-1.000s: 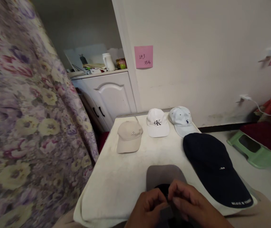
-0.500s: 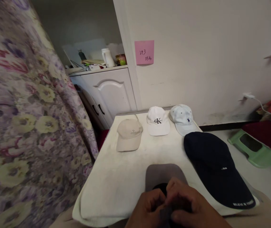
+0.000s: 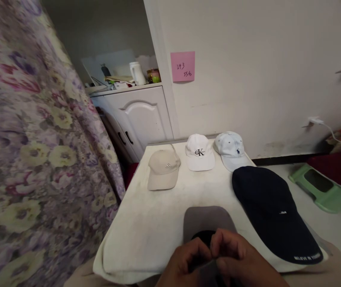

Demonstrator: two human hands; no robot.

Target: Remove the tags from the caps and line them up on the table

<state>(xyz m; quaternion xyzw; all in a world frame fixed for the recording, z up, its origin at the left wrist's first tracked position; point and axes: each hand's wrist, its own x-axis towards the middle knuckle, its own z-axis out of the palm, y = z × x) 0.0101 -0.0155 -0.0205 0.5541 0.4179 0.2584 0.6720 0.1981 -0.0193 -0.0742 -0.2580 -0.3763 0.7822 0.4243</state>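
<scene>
A grey cap (image 3: 208, 218) lies near the front of the covered table, its brim pointing away from me and its dark inside partly showing. Both hands are at its near end. My left hand (image 3: 182, 261) pinches the grey cap's near edge. Beside it, my right hand (image 3: 243, 259) has thumb and fingers closed on the same edge, which looks like the back strap; the fingers hide most of it. To the right is a large navy cap (image 3: 267, 203) with white lettering on its brim. Farther back sit a beige cap (image 3: 163, 169), a white cap (image 3: 200, 153) and a pale blue cap (image 3: 231, 149).
The table (image 3: 140, 223) has a cream cover. A floral curtain (image 3: 38, 159) hangs along the left side. Behind stand a white cabinet (image 3: 143, 119) and a wall with a pink note (image 3: 182, 66). A green stool (image 3: 322, 191) is on the floor at right.
My right hand's fingers have shifted slightly at the grey cap's near edge, and the gap between the two hands' fingertips is a little wider. The other caps stay put.
</scene>
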